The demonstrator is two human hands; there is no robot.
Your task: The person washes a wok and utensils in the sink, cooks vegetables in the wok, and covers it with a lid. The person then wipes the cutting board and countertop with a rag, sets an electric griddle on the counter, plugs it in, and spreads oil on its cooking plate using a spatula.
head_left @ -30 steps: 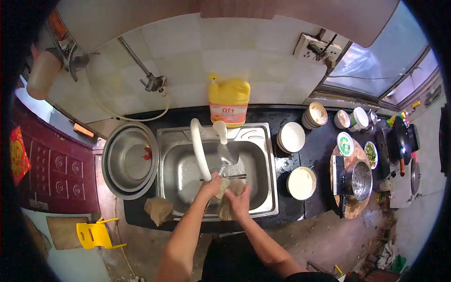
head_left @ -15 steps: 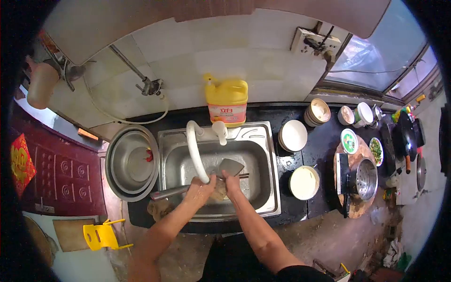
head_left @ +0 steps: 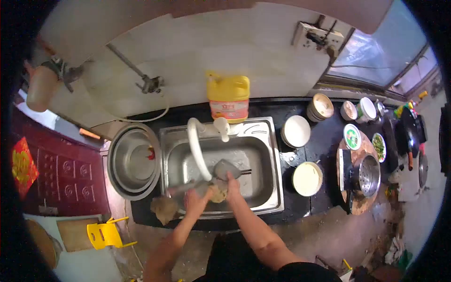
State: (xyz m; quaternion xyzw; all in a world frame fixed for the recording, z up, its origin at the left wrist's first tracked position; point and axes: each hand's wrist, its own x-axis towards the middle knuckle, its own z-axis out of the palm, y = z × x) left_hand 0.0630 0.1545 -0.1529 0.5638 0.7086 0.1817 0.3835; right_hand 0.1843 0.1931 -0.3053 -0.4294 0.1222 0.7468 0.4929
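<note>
Holding a spatula point(head_left: 227, 168) over the sink point(head_left: 256, 129) with both hands.
Near its blade, the right hand point(head_left: 233, 187) is curled tight; the blurred left hand point(head_left: 196, 201) is closed towards the handle, its exact hold impossible to tell. A tan cloth point(head_left: 217, 193) bunches between them. Behind the sink stands a yellow jug point(head_left: 228, 97); nested metal basins point(head_left: 134, 164) sit left of it.

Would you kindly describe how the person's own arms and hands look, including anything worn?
The left hand and right hand are bare, and no watch or bracelet shows on the forearms. A plain black sleeve shows on the right arm, near the elbow; no left sleeve is in view. Blur hides whether any rings are worn.
</note>
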